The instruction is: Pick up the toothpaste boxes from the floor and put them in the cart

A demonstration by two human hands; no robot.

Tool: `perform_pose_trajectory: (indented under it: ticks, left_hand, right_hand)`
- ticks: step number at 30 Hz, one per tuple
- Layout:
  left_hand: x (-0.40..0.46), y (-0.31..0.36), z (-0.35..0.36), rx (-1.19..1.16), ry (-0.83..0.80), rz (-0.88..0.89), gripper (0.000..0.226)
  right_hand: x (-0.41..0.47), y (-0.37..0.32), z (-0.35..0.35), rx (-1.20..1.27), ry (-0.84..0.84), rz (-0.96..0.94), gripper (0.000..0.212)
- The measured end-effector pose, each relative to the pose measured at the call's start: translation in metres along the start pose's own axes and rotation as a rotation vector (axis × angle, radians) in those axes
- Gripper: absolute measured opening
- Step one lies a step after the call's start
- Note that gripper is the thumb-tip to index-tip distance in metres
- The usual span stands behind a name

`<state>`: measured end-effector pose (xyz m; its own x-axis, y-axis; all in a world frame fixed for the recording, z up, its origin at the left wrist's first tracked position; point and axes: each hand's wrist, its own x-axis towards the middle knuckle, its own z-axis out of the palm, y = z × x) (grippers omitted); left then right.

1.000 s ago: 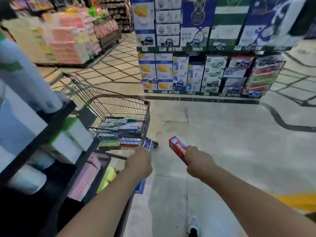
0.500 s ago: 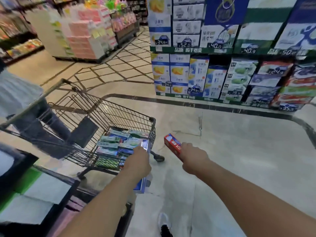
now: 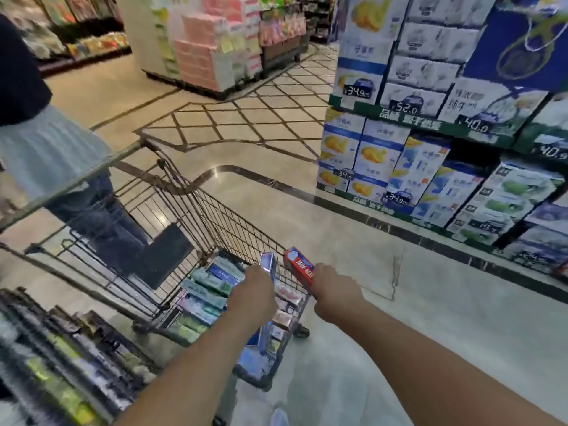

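A wire shopping cart (image 3: 196, 210) stands at the left centre, with several toothpaste boxes (image 3: 209, 287) stacked in its basket. My left hand (image 3: 255, 290) is over the basket's near corner, shut on a blue toothpaste box (image 3: 268, 263) that points up and forward. My right hand (image 3: 333, 290) is just right of the cart's rim, shut on a red toothpaste box (image 3: 298, 266) whose far end reaches over the rim.
A person in a dark top and pale skirt (image 3: 46, 149) stands at the cart's far left. A low shelf of goods (image 3: 61, 364) is at the lower left. Stacked cartons with price tags (image 3: 430, 133) line the right. Pink packs (image 3: 209, 56) stand farther back.
Both hands have moved forward and left with their boxes, from beside the cart to over its near corner. The view has swung, and the cart now looks closer.
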<state>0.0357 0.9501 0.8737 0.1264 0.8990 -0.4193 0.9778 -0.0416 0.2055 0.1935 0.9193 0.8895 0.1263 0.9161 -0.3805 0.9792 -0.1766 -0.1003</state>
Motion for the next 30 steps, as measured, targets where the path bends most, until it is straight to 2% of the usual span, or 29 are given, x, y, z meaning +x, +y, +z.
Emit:
perform_pose_trajectory:
  ticks: [3, 8, 13, 17, 21, 25, 30]
  left_hand:
    - [0.027, -0.02, -0.017, -0.073, 0.016, -0.103, 0.06]
    - [0.061, -0.057, -0.031, -0.097, 0.031, -0.266, 0.073]
    - [0.088, -0.079, -0.037, -0.239, 0.064, -0.453, 0.08]
    - [0.099, -0.086, -0.031, -0.363, 0.096, -0.619, 0.085]
    - [0.109, -0.091, -0.005, -0.435, 0.143, -0.738, 0.07]
    - [0.124, -0.092, 0.038, -0.489, 0.075, -0.858, 0.081]
    - [0.142, -0.1, 0.119, -0.563, -0.004, -0.951, 0.084]
  right_hand:
    - [0.041, -0.029, -0.009, -0.027, 0.007, -0.075, 0.054]
    - [0.104, -0.073, -0.011, -0.051, -0.004, -0.281, 0.047]
    - [0.162, -0.106, -0.008, -0.069, -0.125, -0.419, 0.055]
    - [0.204, -0.123, 0.001, -0.094, -0.175, -0.513, 0.048]
    - [0.237, -0.132, 0.019, -0.133, -0.241, -0.556, 0.05]
    - [0.259, -0.132, 0.052, -0.162, -0.33, -0.594, 0.049]
    - [0.282, -0.117, 0.122, -0.179, -0.41, -0.549, 0.053]
